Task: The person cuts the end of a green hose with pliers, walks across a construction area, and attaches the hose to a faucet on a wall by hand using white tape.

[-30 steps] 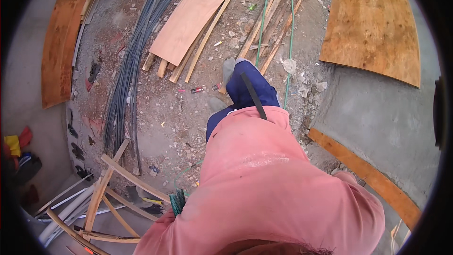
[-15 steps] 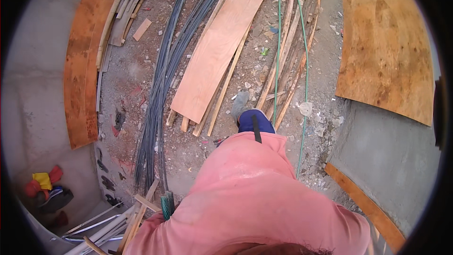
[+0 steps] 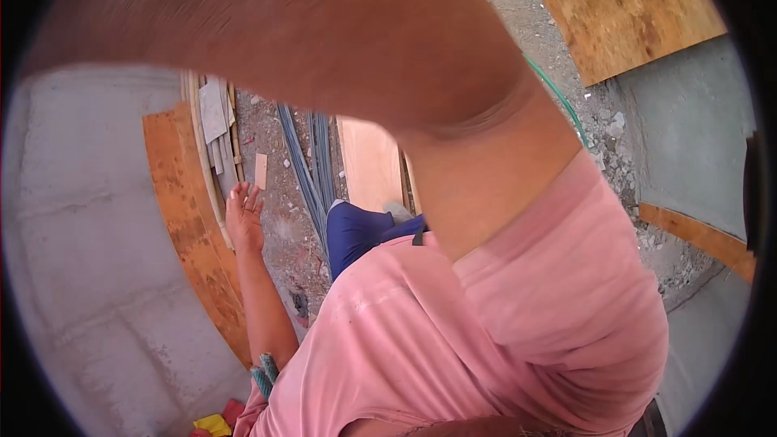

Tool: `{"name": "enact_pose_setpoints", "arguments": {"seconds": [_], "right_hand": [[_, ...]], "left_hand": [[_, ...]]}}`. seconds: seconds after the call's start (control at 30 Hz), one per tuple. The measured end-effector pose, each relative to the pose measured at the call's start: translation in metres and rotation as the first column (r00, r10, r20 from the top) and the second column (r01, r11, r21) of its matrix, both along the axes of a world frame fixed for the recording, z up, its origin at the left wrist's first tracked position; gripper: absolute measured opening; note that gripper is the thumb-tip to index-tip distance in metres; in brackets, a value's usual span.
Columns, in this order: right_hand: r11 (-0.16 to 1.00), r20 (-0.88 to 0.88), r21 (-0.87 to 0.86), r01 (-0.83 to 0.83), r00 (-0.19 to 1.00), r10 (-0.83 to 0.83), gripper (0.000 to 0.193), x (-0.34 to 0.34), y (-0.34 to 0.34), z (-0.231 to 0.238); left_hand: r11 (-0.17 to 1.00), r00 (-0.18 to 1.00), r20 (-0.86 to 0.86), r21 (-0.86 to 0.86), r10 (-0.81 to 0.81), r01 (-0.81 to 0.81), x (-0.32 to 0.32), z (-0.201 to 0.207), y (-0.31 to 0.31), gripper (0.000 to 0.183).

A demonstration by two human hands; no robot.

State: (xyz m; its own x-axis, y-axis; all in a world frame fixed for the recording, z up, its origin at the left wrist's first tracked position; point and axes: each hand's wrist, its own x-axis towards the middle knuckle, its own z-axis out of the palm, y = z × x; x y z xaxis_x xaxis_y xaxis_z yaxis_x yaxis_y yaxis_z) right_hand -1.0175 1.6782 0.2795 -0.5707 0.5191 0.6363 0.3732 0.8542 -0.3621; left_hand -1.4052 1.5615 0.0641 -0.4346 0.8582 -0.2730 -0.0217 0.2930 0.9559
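Left hand (image 3: 244, 214) is now hanging out at the person's side, fingers loosely spread, gripping nothing; a second ago it was out of view. It is hovering over gravel, just beside the orange board (image 3: 190, 218) and near the rebar bundle (image 3: 312, 166). Right arm (image 3: 340, 40) is now sweeping across the upper view, blocking most of the ground seen before; right hand is hidden, so its fingers cannot be told. Judgement: the person is turning, not handling anything.
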Motion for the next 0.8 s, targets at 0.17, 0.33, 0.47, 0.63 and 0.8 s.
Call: {"name": "enact_pose_setpoints", "arguments": {"seconds": [0.17, 0.33, 0.47, 0.63, 0.8], "right_hand": [[0.959, -0.038, 0.180, -0.217, 0.973, 0.227, 0.031, -0.119, -0.058, 0.058], [0.825, -0.191, -0.524, -0.210, 0.974, 0.126, 0.041, -0.151, -0.054, -0.093], [0.696, -0.055, -0.691, -0.194, 0.975, 0.217, 0.059, -0.148, -0.053, -0.162], [0.508, 0.208, -0.861, -0.033, 0.888, 0.411, 0.057, -0.141, -0.031, -0.182], [0.417, 0.054, -0.901, -0.121, 0.921, 0.385, 0.037, -0.203, -0.018, -0.179]], "left_hand": [[0.891, 0.975, 0.050, 0.418, -0.216, 0.176, 0.046, 0.084, 0.024, 0.055], [0.805, 0.914, 0.118, 0.526, -0.387, 0.274, 0.040, 0.089, -0.004, 0.057], [0.893, 0.963, 0.106, 0.410, -0.248, 0.185, 0.070, 0.065, -0.023, 0.058], [0.779, 0.838, 0.297, 0.588, -0.458, 0.218, 0.073, 0.034, -0.010, 0.050], [0.801, 0.794, 0.358, 0.543, -0.491, 0.251, 0.027, 0.011, 0.027, 0.040]]}}
